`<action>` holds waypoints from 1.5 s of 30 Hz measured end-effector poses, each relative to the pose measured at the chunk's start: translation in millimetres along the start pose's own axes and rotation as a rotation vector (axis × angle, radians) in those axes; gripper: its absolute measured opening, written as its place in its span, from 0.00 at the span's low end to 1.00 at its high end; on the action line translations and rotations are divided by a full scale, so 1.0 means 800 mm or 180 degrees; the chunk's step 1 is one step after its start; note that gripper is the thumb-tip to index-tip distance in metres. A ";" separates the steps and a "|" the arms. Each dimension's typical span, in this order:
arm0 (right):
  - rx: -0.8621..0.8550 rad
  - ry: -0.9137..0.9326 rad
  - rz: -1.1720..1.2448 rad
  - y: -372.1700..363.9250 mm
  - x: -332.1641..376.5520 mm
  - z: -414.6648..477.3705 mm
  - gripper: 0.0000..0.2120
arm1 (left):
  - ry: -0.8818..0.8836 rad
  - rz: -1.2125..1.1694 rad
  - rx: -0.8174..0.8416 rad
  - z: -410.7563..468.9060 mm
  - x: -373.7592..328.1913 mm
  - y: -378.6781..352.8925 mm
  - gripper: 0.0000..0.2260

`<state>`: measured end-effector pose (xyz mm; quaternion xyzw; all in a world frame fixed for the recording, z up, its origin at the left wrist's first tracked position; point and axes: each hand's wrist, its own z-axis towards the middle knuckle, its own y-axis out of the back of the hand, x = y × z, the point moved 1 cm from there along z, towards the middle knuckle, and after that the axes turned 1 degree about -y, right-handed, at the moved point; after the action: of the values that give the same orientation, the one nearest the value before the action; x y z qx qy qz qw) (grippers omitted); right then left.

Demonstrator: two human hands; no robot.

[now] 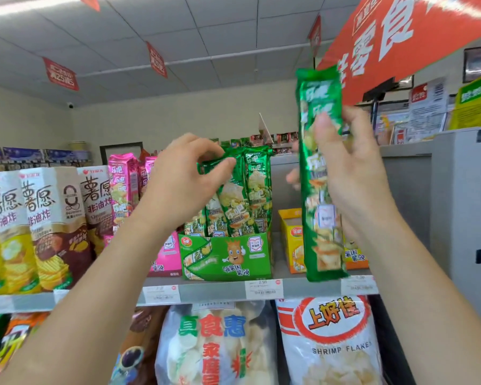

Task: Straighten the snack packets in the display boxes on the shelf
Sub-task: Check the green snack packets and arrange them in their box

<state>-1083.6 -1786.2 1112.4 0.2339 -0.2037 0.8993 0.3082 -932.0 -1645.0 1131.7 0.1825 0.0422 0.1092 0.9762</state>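
Note:
A green display box (225,257) stands on the top shelf with several long green snack packets (250,190) upright in it. My left hand (184,179) pinches the top of the leftmost green packet (214,165) in that box. My right hand (347,162) holds another long green packet (320,173) upright in the air, right of the box and in front of a yellow display box (290,240). A pink display box (167,254) with pink packets (122,184) stands left of the green one, partly hidden by my left arm.
Tall crisp cartons (50,226) fill the shelf's left part. Price tags (264,289) line the shelf edge. Large snack bags (331,343) hang below. A red sign (400,37) hangs overhead at the right, and a grey cabinet (461,207) stands at the right.

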 end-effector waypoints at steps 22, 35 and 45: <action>0.1185 -0.1534 0.0262 0.041 -0.071 -0.159 0.27 | 0.1108 -0.2557 0.0482 -0.108 -0.095 -0.013 0.05; 0.2417 -0.2289 0.0853 0.074 -0.052 -0.216 0.26 | 0.2380 -0.3715 -0.0396 -0.153 -0.064 -0.026 0.08; 0.1624 -0.1691 -0.0278 0.060 -0.039 -0.231 0.20 | 0.2057 -0.3678 0.0013 -0.166 -0.059 -0.030 0.07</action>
<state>-1147.5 -1741.2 935.0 0.5370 -0.0358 0.8151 0.2145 -989.7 -1631.5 1001.5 0.0904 0.4243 -0.3829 0.8156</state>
